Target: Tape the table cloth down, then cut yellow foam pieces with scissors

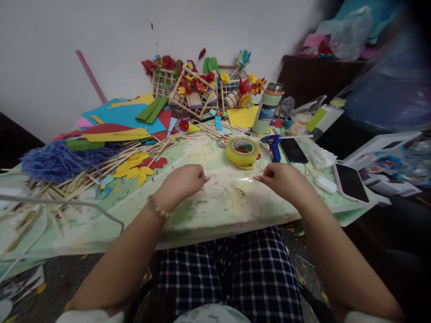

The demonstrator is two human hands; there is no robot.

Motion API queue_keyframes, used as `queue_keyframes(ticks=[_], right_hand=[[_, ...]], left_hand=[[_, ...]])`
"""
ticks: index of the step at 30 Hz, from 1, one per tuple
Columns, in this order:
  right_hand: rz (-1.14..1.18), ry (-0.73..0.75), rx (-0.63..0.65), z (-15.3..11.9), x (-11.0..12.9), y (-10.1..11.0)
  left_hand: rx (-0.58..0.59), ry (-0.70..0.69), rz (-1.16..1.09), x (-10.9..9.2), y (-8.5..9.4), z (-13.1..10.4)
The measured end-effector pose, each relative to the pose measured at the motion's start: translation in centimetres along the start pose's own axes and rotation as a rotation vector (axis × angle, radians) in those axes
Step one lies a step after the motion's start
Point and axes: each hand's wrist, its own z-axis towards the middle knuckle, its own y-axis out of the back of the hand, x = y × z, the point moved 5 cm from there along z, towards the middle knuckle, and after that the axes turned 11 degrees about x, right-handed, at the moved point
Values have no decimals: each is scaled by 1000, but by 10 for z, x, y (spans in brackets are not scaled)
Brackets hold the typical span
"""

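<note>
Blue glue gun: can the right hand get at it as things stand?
Probably yes: the blue glue gun lies just beyond the right hand, with nothing visible standing between them. The fingers look pinched together, though, so they'd likely need to open first.

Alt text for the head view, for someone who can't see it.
A person's left hand and right hand, both curled, are apart at a cluttered table; whether they hold anything is unclear. Just beyond them lie a yellow tape roll and a blue glue gun. Sticks and coloured paper are heaped at left, with flower-trimmed lattice pieces by the wall.
</note>
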Motion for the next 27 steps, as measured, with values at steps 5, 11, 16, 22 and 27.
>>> queue_keyframes(ticks=[5,11,16,22,27], right_hand=[[-109,-59,132,54,8,-40],[-109,-38,130,57,1,-33],[-69,19,36,59,8,-6],[-100,22,104,65,33,-39],[-88,35,137,63,38,-60]], left_hand=[[73,37,66,9,-21,43],[48,10,30,11,-17,34],[-19,-5,-21,21,18,34],[72,120,35,43,4,52],[129,109,14,51,-18,56]])
